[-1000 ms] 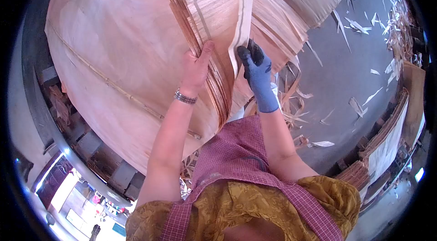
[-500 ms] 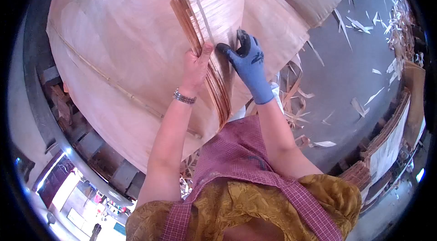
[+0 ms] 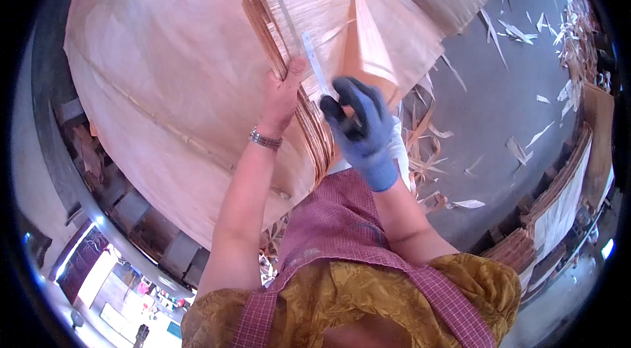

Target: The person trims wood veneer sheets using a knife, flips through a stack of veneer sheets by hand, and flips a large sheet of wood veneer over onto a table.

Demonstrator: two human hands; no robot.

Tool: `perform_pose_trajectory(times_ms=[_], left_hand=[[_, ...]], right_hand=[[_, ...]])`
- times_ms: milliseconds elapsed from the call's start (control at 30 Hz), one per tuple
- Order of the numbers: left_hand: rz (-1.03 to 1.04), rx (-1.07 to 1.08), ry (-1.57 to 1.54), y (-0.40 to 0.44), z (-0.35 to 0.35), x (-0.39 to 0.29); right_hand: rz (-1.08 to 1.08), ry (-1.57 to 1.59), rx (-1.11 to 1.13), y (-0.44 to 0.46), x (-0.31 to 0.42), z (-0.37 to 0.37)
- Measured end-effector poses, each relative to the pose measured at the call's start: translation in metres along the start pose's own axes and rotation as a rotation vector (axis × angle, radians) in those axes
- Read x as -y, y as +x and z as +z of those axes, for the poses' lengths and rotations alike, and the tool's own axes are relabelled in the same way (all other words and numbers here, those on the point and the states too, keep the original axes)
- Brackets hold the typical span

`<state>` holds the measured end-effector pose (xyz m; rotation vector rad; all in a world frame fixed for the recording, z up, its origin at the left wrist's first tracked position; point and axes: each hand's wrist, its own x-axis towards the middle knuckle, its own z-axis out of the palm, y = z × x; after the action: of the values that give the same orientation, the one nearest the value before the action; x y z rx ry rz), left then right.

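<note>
My bare left hand (image 3: 282,98), with a metal watch band at the wrist, is closed on the edge of a folded stack of thin wood veneer sheets (image 3: 315,3). Its thumb lies on top, and the layered edges show on the left side. My right hand (image 3: 361,124) wears a blue glove with black fingers, curled together. From its fingertips a narrow bluish-white flat strip (image 3: 314,62), which looks like a blade, reaches up and left over the veneer. Its lower end is hidden by the glove. Beside it, one veneer fold (image 3: 371,52) stands raised.
Large pale veneer sheets (image 3: 158,39) spread under the stack, with a long ridge (image 3: 144,111) on the left. At right, veneer scraps (image 3: 519,32) litter the grey surface (image 3: 473,124). More stacked veneer (image 3: 552,216) stands at the lower right edge.
My right hand has moved down towards me, and the narrow strip now shows clearly. A veneer fold on the right has lifted open. The left hand keeps its hold.
</note>
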<state>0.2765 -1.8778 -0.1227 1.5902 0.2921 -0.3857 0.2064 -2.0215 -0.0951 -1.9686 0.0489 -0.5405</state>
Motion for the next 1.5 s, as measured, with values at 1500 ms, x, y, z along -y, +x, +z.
perform_pose_trajectory(times_ms=[1500], left_hand=[[0.052, 0.019, 0.046, 0.005, -0.011, 0.013]], right_hand=[[0.334, -0.169, -0.026, 0.027, -0.011, 0.019]])
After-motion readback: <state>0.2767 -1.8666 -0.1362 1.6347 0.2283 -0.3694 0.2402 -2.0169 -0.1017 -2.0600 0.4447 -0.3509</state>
